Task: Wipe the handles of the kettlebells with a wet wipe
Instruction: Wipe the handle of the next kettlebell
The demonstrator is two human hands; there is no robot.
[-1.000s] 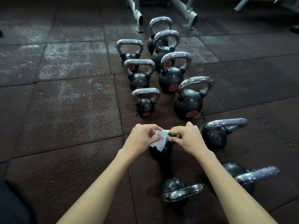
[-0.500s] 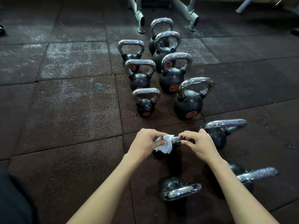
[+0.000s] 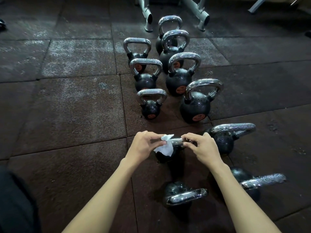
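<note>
A small black kettlebell (image 3: 164,157) stands on the floor in front of me, its chrome handle (image 3: 176,142) running across between my hands. My left hand (image 3: 144,146) pinches a crumpled white wet wipe (image 3: 165,147) against the handle's left end. My right hand (image 3: 202,147) grips the handle's right end with fingertips and thumb. Most of the kettlebell's body is hidden under my hands and the wipe.
Several upright kettlebells (image 3: 150,105) stand in two rows ahead. Three more lie nearby: one tilted at right (image 3: 225,140), one at far right (image 3: 259,180), one close below (image 3: 183,193). Grey metal rack legs (image 3: 148,17) stand at the back on dark rubber floor tiles (image 3: 67,106).
My hands have drawn apart along the handle, baring chrome between them. The wipe has gone left with my left hand to the handle's left end.
</note>
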